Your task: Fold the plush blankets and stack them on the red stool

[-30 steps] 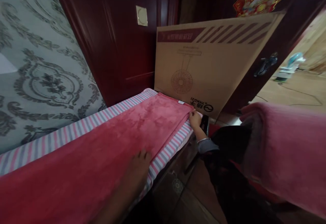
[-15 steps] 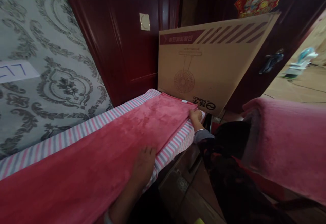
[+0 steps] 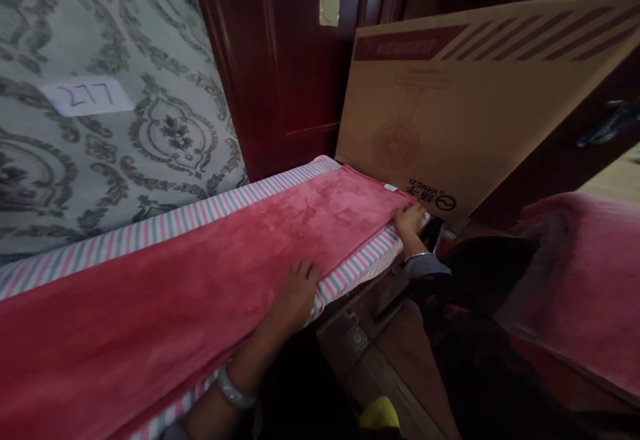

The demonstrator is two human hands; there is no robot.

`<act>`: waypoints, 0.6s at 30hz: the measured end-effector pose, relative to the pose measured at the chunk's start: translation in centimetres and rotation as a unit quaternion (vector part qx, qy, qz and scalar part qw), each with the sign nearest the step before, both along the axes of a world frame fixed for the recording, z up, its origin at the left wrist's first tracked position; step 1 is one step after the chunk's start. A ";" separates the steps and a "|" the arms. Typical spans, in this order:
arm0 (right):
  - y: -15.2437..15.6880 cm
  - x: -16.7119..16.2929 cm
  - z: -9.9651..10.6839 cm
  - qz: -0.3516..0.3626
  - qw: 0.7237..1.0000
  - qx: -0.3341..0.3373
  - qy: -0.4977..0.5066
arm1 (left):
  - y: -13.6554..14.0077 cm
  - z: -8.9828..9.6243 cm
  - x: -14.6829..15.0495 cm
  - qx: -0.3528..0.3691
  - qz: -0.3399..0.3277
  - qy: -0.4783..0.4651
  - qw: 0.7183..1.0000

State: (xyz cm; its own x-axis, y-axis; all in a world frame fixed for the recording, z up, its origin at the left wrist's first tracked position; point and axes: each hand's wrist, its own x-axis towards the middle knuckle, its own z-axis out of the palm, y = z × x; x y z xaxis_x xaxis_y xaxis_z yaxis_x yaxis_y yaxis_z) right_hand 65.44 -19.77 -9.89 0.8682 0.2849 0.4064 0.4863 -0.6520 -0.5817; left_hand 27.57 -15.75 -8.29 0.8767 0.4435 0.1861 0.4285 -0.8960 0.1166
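A folded red plush blanket (image 3: 215, 260) stretches along a long narrow surface covered by a striped sheet (image 3: 165, 227) in pink, grey and white. My left hand (image 3: 295, 293) lies on the blanket's near edge, fingers laid flat and slightly apart. At the far right corner, my right hand (image 3: 410, 220) has its fingers closed over the blanket's edge, thumb side partly hidden. A small white label (image 3: 391, 188) shows on the far end of the blanket, close to the right hand. Stripes of the sheet stick out along both long sides.
A large cardboard box (image 3: 450, 113) stands beyond the far end, against a dark red door (image 3: 295, 93). Patterned wallpaper with a "277" paper (image 3: 90, 96) is at left. Another pink plush pile (image 3: 590, 293) sits at right. Something yellow (image 3: 380, 415) is below.
The view has turned left, so things sit further right and the whole "277" paper shows. Both hands stay at about the same places on the blanket.
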 end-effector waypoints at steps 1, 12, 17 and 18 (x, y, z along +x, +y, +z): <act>0.0 -0.9 0.0 0.013 1.000 -0.001 -0.010 | 0.0 -0.1 -1.3 0.007 0.000 -0.007 1.000; -0.8 -8.9 -4.0 0.246 0.948 -0.179 -0.096 | -1.9 -1.7 -21.5 0.124 0.139 -0.093 0.978; -1.1 -8.5 -3.7 0.242 0.945 -0.198 -0.096 | -2.5 -1.7 -27.0 0.154 0.200 -0.105 0.962; -1.1 -8.6 -3.4 0.241 0.944 -0.208 -0.089 | -2.7 -1.7 -27.6 0.158 0.207 -0.103 0.960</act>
